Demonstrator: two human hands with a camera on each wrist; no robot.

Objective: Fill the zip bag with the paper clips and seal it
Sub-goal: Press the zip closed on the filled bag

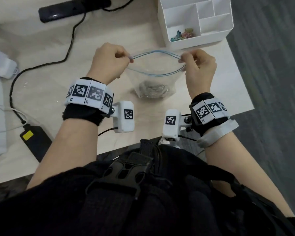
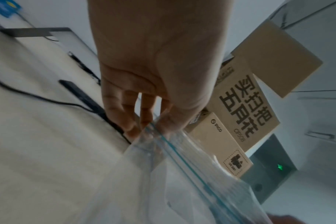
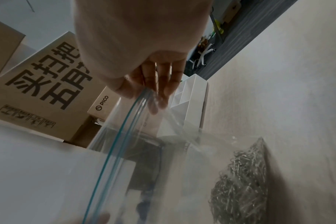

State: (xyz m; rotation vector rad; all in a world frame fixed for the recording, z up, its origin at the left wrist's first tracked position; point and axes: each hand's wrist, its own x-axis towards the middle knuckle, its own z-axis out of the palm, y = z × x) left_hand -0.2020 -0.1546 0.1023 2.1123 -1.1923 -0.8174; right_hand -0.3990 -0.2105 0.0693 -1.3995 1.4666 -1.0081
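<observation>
A clear zip bag (image 1: 153, 79) with a blue zip strip stands on the pale table, its mouth spread wide. A heap of silver paper clips (image 1: 153, 90) lies in its bottom, also seen through the plastic in the right wrist view (image 3: 240, 181). My left hand (image 1: 109, 62) pinches the left end of the zip strip (image 2: 159, 136). My right hand (image 1: 197, 65) pinches the right end (image 3: 142, 97). The bag (image 2: 182, 174) hangs between both hands, its bottom on the table.
A white divided organizer (image 1: 194, 21) stands behind the bag, with colourful clips (image 1: 182, 34) in one compartment. A black cable (image 1: 41, 65), a power brick (image 1: 36, 142) and a dark bar (image 1: 71, 9) lie at the left. The table edge (image 1: 242, 82) runs near my right hand.
</observation>
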